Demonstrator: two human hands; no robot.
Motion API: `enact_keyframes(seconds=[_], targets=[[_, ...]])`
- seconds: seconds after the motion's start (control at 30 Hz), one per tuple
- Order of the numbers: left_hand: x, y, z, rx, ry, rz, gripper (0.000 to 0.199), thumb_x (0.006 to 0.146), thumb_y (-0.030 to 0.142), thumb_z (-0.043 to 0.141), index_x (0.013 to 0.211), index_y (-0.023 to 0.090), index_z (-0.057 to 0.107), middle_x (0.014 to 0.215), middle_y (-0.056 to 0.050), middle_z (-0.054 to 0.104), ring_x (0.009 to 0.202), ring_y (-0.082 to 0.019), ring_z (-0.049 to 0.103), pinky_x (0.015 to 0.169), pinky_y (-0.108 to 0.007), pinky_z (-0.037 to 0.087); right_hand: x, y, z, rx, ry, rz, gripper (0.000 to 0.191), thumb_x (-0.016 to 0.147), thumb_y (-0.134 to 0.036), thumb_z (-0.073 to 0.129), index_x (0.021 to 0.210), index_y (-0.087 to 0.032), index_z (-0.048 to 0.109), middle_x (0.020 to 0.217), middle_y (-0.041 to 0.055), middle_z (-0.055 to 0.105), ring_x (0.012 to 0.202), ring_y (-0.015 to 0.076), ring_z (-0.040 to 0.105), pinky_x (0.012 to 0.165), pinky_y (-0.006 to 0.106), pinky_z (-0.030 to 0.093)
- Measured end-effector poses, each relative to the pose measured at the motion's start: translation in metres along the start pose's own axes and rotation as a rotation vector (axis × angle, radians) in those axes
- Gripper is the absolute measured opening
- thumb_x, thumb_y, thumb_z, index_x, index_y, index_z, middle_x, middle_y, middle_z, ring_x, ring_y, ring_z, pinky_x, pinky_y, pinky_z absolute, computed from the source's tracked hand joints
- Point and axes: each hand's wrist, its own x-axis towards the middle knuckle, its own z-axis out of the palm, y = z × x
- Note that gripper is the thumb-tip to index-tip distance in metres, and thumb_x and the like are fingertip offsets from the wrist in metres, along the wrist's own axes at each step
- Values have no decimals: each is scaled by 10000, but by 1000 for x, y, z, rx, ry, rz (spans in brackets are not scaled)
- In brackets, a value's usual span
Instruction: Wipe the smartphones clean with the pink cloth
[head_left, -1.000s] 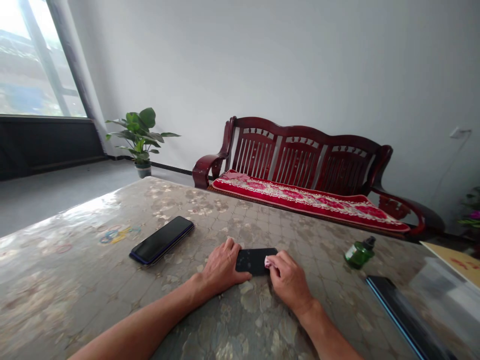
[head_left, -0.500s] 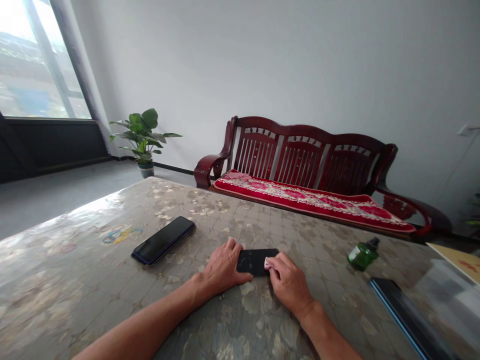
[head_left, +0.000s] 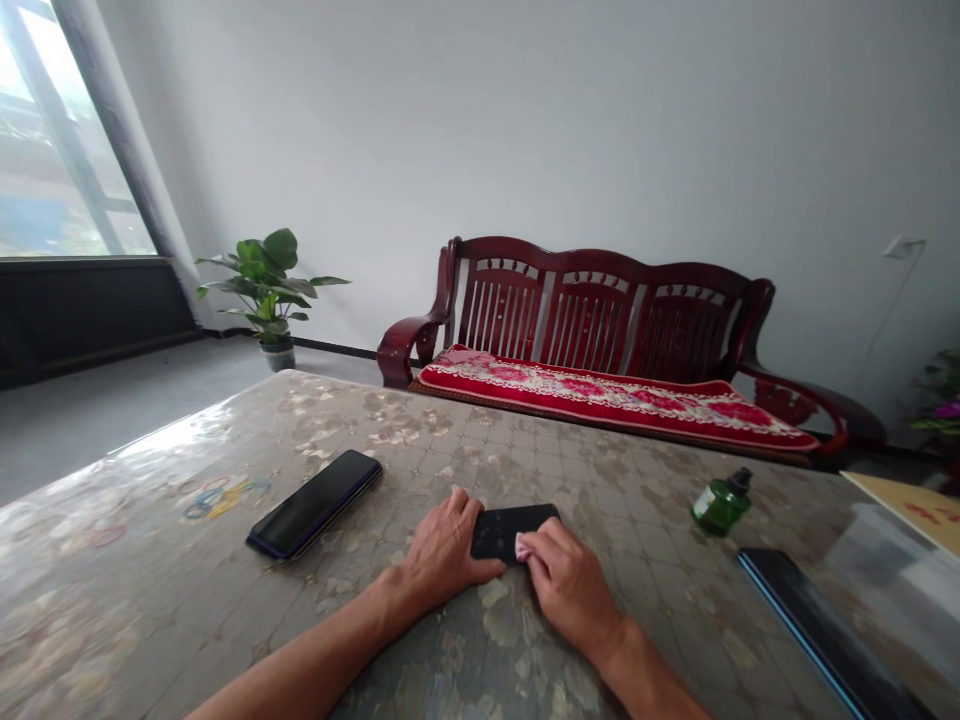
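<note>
A dark phone point(head_left: 504, 530) lies flat between my hands on the patterned table point(head_left: 420, 440), with pale smudges on its upper face. My left hand point(head_left: 448, 542) grips its left end, thumb along the near edge and fingers at the far side. Pinched in the fingers of my right hand point(head_left: 564, 578) is a small pinkish-white cloth point(head_left: 522, 547), touching the phone's right half near its lower edge. My right hand hides part of the phone's right end.
Another phone point(head_left: 315, 505) lies left, near coloured rubber bands point(head_left: 217, 498). On the right are a green pump bottle point(head_left: 721, 505), a dark blue-edged phone point(head_left: 825, 625) and a clear plastic box point(head_left: 892, 570). A red wooden bench point(head_left: 592, 310) stands behind the table.
My right hand and the cloth have shifted a little left and toward the phone's near edge. My left hand keeps its grip. The whole view has turned slightly.
</note>
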Motion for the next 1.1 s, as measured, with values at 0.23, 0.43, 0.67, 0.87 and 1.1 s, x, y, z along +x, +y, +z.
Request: enact_keyframes(seconds=[0.23, 0.43, 0.67, 0.87, 1.1], targets=[[7, -2, 4, -24, -5, 33, 532, 641, 516, 779, 1021, 208, 570, 1016, -50, 560, 954, -255, 606, 817, -334, 477, 0, 8, -2, -110, 22, 59, 248, 886, -48, 467, 917, -232, 630, 860, 16, 566, 811, 165, 563, 730, 272, 411], [10, -5, 8, -54, -11, 62, 565, 618, 525, 805, 1025, 211, 570, 1030, -47, 563, 957, -255, 602, 830, -335, 474, 5, 24, -1, -173, 72, 143, 230, 888, -61, 474, 895, -229, 632, 853, 13, 570, 776, 164, 567, 697, 271, 409], [10, -5, 6, -63, -33, 84, 550, 618, 500, 807, 1022, 209, 572, 1028, -49, 568, 950, -254, 603, 830, -331, 473, 15, -1, 8, -110, -24, 71, 244, 891, -53, 479, 911, -239, 635, 882, 13, 585, 847, 159, 577, 757, 257, 424], [10, -6, 4, -77, -46, 89, 556, 610, 522, 808, 1009, 227, 559, 1053, -48, 568, 972, -261, 598, 856, -341, 466, 14, 23, -1, -219, 81, 197, 237, 918, -94, 457, 878, -237, 642, 839, 15, 577, 775, 157, 580, 692, 265, 417], [10, -7, 3, -89, -56, 149, 554, 579, 490, 827, 998, 231, 574, 1024, -43, 582, 959, -260, 592, 852, -335, 460, 21, 2, 10, -67, -15, 57, 251, 902, -67, 463, 930, -244, 638, 882, 18, 584, 839, 160, 577, 747, 258, 436]])
